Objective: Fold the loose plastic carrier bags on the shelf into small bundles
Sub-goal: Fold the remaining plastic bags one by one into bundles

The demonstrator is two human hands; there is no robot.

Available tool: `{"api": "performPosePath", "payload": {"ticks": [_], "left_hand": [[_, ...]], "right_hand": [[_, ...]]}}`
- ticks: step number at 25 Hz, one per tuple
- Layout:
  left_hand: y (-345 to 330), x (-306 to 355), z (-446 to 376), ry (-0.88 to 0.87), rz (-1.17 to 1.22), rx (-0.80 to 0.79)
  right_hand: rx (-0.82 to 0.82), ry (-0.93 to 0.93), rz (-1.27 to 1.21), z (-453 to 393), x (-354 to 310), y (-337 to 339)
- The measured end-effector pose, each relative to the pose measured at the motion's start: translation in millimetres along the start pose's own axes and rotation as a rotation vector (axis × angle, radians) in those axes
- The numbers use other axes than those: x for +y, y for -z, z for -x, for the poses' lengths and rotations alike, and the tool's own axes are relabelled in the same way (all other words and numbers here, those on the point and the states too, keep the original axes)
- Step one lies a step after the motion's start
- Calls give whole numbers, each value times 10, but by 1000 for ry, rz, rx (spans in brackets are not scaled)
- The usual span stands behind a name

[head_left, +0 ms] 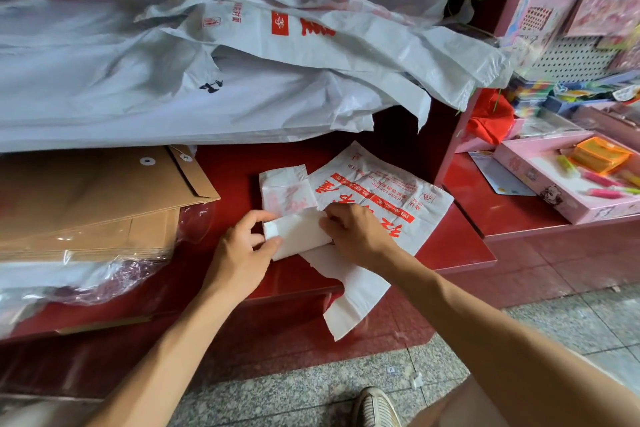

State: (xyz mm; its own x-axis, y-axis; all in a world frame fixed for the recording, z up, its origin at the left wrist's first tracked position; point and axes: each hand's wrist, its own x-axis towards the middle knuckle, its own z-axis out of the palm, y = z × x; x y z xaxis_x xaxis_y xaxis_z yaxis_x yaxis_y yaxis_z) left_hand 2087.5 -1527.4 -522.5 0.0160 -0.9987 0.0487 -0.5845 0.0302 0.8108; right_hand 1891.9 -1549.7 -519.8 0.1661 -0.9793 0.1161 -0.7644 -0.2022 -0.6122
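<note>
A white bag (298, 230) is being folded into a small bundle on the red shelf (450, 253), its roll pinched between the curled fingers of the left hand (242, 250) and right hand (353, 232); next, the loose tail below the fingers probably needs rolling in.

Both hands (298, 236) on a half-folded white bag (299, 230), red shelf (450, 253).
</note>
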Motion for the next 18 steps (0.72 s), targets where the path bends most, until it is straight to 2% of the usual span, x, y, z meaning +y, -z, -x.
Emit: {"api": "performPosePath", "payload": {"ticks": [3, 6, 7, 9, 10, 12, 15, 18], "left_hand": [[-9, -25, -11, -10, 10, 46], [-32, -77, -36, -91, -125, 85], [-40, -106, -40, -146, -179, 99], [-62, -161, -48, -289, -297, 99], [-72, -191, -59, -351, -358, 82], [-62, -164, -69, -342, -449, -16], [15, -107, -82, -244, -491, -146], [70, -77, -76, -192, -407, -169]], "right_hand": [[43, -65, 10, -80, 16, -58], [104, -111, 15, -55, 7, -78], [132, -81, 55, -24, 0, -87], [151, 93, 263, 24, -9, -121], [130, 190, 369, 30, -8, -137], [-2, 285, 448, 14, 17, -105], [-188, 221, 383, -35, 66, -28], [-191, 190, 290, -58, 73, 9]]}}
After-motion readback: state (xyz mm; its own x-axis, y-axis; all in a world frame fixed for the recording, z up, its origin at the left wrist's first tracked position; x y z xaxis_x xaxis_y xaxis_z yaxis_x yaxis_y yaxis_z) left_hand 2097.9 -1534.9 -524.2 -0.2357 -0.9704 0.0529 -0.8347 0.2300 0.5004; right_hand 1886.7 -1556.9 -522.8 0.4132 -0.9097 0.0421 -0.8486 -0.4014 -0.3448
